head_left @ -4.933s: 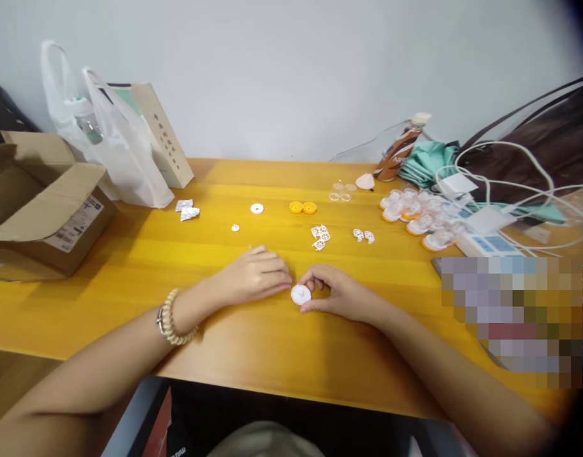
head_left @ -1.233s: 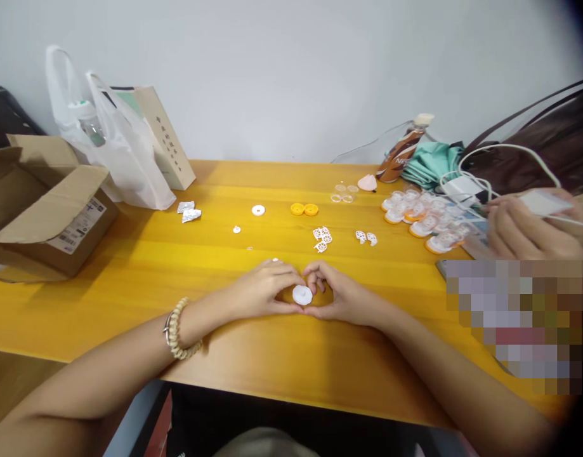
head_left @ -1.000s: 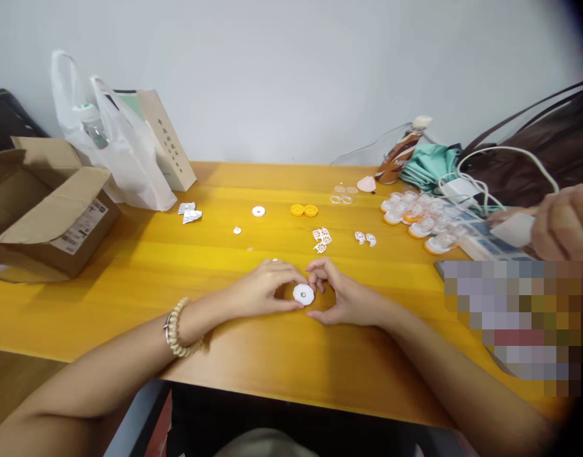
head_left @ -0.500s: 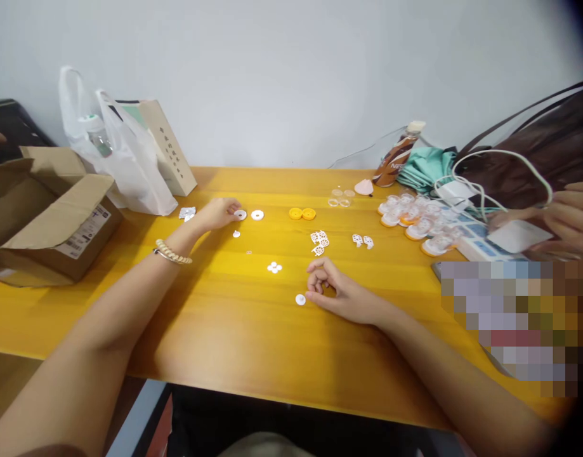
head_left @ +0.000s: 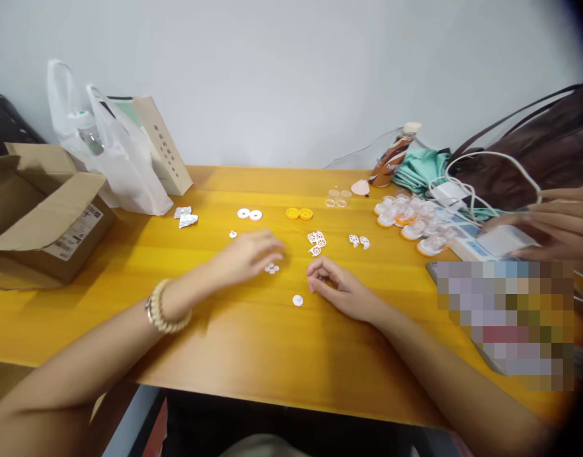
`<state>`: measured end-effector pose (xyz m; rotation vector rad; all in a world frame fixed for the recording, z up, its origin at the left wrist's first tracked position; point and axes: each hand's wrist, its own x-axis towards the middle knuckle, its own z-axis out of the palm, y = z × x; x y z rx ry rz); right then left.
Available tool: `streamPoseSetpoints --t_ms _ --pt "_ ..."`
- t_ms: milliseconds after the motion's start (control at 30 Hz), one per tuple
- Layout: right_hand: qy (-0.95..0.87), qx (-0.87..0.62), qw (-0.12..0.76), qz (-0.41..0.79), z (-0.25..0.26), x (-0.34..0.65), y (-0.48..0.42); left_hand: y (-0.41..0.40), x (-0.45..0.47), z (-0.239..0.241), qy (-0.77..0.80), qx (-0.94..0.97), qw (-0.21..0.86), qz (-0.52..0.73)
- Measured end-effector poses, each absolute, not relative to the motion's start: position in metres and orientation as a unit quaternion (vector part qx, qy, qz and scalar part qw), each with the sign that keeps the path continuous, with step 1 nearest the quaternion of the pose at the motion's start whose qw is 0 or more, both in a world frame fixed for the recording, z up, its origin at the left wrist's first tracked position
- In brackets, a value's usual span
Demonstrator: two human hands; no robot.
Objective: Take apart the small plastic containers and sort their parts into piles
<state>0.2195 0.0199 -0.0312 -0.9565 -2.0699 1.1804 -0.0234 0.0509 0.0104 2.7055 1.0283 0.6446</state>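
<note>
My left hand [head_left: 257, 252], a little blurred, hovers palm down by a cluster of small white discs [head_left: 272, 269] and partly covers it. Its fingers reach forward with the thumb apart, and no object shows in them. My right hand [head_left: 341, 287] rests on the table, fingers loosely curled with a gap to the thumb; I see nothing in it. A round white disc [head_left: 297, 300] lies just left of its thumb. Beyond the hands are white spoked plastic pieces [head_left: 316, 243], two yellow round cases [head_left: 299, 214], two white rings [head_left: 250, 214] and a small white part [head_left: 233, 234].
Two white cut-out pieces [head_left: 359, 241] and clear rings [head_left: 336, 198] lie right of centre. Clear-and-orange round cases [head_left: 410, 222] are piled further right, near another person's hand [head_left: 564, 219]. A cardboard box [head_left: 44, 222] and foil packets [head_left: 186, 217] are at left.
My left hand has left the white rings and come right and nearer, to the small discs. My right hand stays near the single disc, its fingers slightly shifted. The view has turned slightly.
</note>
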Motion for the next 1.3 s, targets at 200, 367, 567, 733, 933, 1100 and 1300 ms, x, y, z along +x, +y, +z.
streamPoseSetpoints --t_ms 200,367,567,733,933,1100,1300 --pt "-0.701 -0.546 0.397 0.231 -0.005 0.259 0.05 -0.016 0.012 -0.006 0.274 0.952 0.043 0.131" --pt "-0.625 -0.724 0.291 0.01 0.021 0.328 0.077 -0.016 0.009 -0.017 0.268 0.953 0.032 0.14" --pt "-0.605 -0.788 0.047 -0.103 0.032 0.368 0.08 -0.014 0.006 -0.024 0.266 0.951 0.032 0.156" --pt "-0.614 -0.787 -0.007 -0.065 0.017 0.369 0.085 -0.015 0.006 -0.024 0.256 0.95 0.033 0.175" --pt "-0.625 -0.78 0.005 -0.041 0.023 0.363 0.076 0.0 -0.019 0.001 0.319 0.917 -0.001 0.24" --pt "-0.712 -0.692 0.113 0.032 0.048 0.324 0.049 0.046 -0.08 0.011 0.491 0.836 0.02 0.246" --pt "-0.846 -0.469 0.163 0.196 0.024 0.251 0.013 0.087 -0.124 -0.002 0.57 0.801 0.07 0.168"
